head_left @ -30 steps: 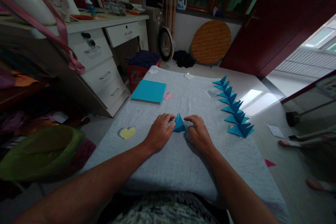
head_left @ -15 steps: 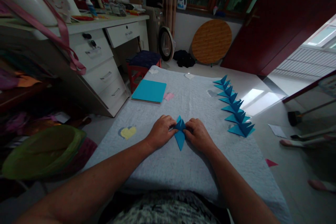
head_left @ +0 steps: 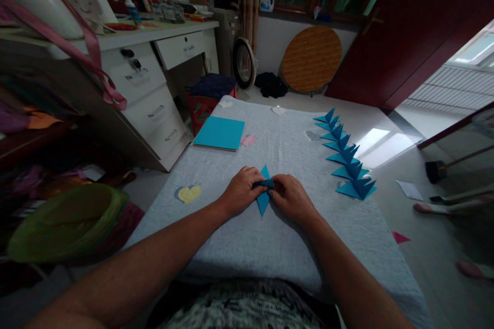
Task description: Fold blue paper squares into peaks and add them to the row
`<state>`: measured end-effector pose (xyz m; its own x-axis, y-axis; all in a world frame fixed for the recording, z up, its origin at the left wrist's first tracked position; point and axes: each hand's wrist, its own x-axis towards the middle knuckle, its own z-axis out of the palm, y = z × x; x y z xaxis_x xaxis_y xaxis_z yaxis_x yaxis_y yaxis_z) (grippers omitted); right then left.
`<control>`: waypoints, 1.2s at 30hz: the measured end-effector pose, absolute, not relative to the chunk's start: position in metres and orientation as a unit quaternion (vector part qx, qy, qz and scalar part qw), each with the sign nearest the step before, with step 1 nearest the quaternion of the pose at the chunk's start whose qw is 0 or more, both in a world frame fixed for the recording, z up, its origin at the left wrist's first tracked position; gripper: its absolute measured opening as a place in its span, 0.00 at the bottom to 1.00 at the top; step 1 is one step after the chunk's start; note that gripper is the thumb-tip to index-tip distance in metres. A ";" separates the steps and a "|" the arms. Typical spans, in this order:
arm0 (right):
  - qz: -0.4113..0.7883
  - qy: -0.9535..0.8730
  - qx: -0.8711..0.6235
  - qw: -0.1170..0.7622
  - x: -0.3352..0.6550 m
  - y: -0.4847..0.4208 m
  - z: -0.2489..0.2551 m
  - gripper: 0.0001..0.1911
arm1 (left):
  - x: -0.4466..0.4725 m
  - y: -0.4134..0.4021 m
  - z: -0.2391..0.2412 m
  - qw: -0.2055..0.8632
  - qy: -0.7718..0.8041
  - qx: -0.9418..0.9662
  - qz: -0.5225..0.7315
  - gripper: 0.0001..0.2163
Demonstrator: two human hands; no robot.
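Observation:
A blue origami piece (head_left: 263, 204) lies on the cloth-covered table between my hands, one point toward me and one away. My left hand (head_left: 242, 189) pinches its left side, and my right hand (head_left: 290, 194) pinches its right side. A darker folded flap runs crosswise between my fingertips; the fingers partly hide it. To the right, several finished-looking blue folded paper pieces (head_left: 353, 188) stand in a row along the table edge. A stack of flat blue paper sheets (head_left: 219, 133) rests at the far left of the table.
The pale tablecloth (head_left: 293, 252) carries heart patches, including a yellow heart (head_left: 189, 194). At left are a lined green bin (head_left: 69, 221) and a white desk (head_left: 139, 82) with drawers. A red stool (head_left: 210, 90) stands behind the table. Another person's feet (head_left: 428, 208) show at right.
The origami piece's upright middle flaps now lie folded crosswise between my fingers, and its far point shows more. Both hands stay in nearly the same place.

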<state>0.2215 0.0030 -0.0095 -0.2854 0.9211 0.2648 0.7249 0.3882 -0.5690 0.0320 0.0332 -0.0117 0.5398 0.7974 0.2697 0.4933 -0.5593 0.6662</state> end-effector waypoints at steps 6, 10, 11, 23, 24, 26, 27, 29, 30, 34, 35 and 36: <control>0.183 -0.729 -0.488 0.443 0.215 -0.003 0.000 0.02 | 0.034 0.034 -0.015 0.274 0.388 0.827 0.299 0.08; 0.174 -0.725 -0.484 0.459 0.212 -0.005 0.003 0.03 | 0.035 0.032 -0.014 0.263 0.396 0.826 0.302 0.07; 0.174 -0.726 -0.485 0.455 0.211 -0.005 0.004 0.03 | 0.035 0.031 -0.014 0.260 0.396 0.826 0.304 0.07; 0.160 -0.723 -0.492 0.457 0.209 -0.008 0.004 0.04 | 0.036 0.027 -0.013 0.203 0.406 0.833 0.316 0.05; 0.160 -0.725 -0.490 0.457 0.208 -0.008 0.005 0.04 | 0.035 0.027 -0.014 0.189 0.407 0.838 0.311 0.05; 0.162 -0.726 -0.489 0.456 0.208 -0.009 0.007 0.05 | 0.035 0.027 -0.014 0.155 0.409 0.848 0.298 0.06; 0.163 -0.727 -0.490 0.453 0.208 -0.010 0.007 0.06 | 0.035 0.027 -0.013 0.135 0.411 0.854 0.291 0.06; 0.163 -0.727 -0.496 0.447 0.208 -0.010 0.008 0.07 | 0.034 0.026 -0.012 0.096 0.413 0.862 0.278 0.06; 0.164 -0.726 -0.500 0.443 0.208 -0.010 0.009 0.07 | 0.034 0.025 -0.011 0.077 0.414 0.865 0.272 0.06; 0.165 -0.722 -0.509 0.440 0.207 -0.010 0.008 0.07 | 0.034 0.021 -0.007 0.011 0.410 0.879 0.242 0.07; 0.164 -0.720 -0.510 0.441 0.207 -0.010 0.008 0.07 | 0.034 0.020 -0.006 -0.001 0.408 0.882 0.236 0.07; 0.162 -0.718 -0.512 0.443 0.207 -0.010 0.008 0.07 | 0.034 0.019 -0.005 -0.010 0.407 0.884 0.232 0.07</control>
